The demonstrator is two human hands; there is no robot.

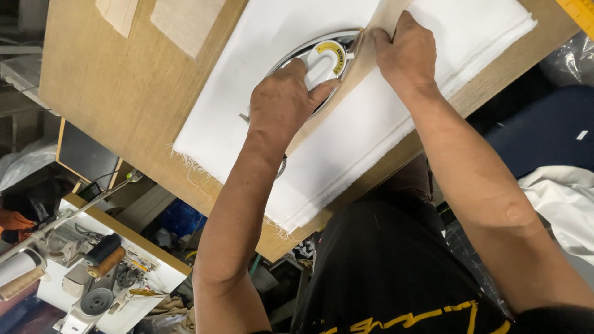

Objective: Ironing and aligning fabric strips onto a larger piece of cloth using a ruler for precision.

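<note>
Tan woven cloth covers the worktop [124,93], which runs at a slant across the head view, with a thick stack of white fabric [371,136] spread over its middle and frayed threads hanging from the stack's near edge. On that white stack sits a chrome iron [322,59] with a white and yellow dial on top, and the left hand [281,102] is closed around its handle, hiding the handle and most of the iron's rear half. Just beside the iron's tip, the right hand [405,49] lies with fingers bent, pressing down a narrow beige strip [365,59] that runs along the iron's side; how far the strip reaches is hard to tell, since the iron and the left forearm cover much of it. Two beige fabric pieces [179,21] lie at the worktop's far edge, cut off by the frame. A yellow ruler [581,12] shows only its corner at the upper right. Below the worktop on the left stands a white sewing machine [99,272] with thread spools [102,253], partly out of view, amid dim clutter. White cloth [563,198] lies on the right.
</note>
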